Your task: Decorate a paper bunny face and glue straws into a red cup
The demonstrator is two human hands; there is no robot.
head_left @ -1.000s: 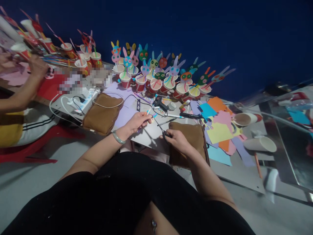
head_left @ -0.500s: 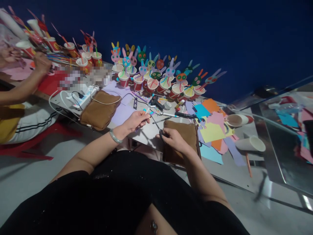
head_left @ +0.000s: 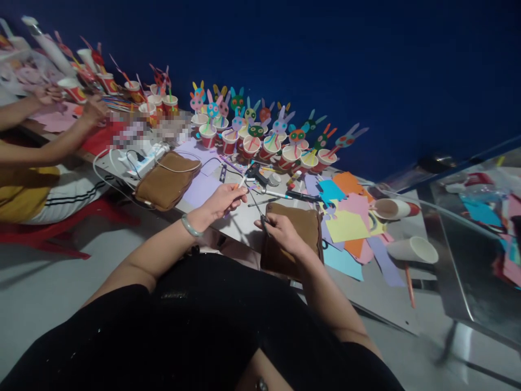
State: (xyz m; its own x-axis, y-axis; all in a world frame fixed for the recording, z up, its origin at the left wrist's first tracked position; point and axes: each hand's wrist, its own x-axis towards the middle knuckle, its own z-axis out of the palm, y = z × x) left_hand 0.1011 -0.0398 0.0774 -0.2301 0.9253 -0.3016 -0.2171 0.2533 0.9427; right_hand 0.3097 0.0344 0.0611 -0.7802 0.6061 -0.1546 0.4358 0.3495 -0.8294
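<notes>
My left hand (head_left: 224, 201), a bracelet on its wrist, is pinched around a small thin object that I cannot make out. My right hand (head_left: 280, 230) is closed on dark scissors (head_left: 264, 218), whose thin blades point up and left toward my left fingers. A brown cushion (head_left: 290, 255) lies under my right hand. Just beyond both hands are a black glue gun (head_left: 258, 174) and a roll of tape (head_left: 274, 178). Rows of red and white paper cups with colourful rabbit heads (head_left: 251, 145) stand behind them.
Coloured paper sheets (head_left: 348, 225) and two tipped-over paper cups (head_left: 413, 250) are at the right. Another brown cushion (head_left: 167, 179) and a white power strip (head_left: 150, 161) lie left. A person's hands (head_left: 95, 111) work at the far left.
The view has shifted slightly, so the table's far left shows more. My hands keep nearly the same pose, the scissors still by my left fingers. The other person's hands have moved a little.
</notes>
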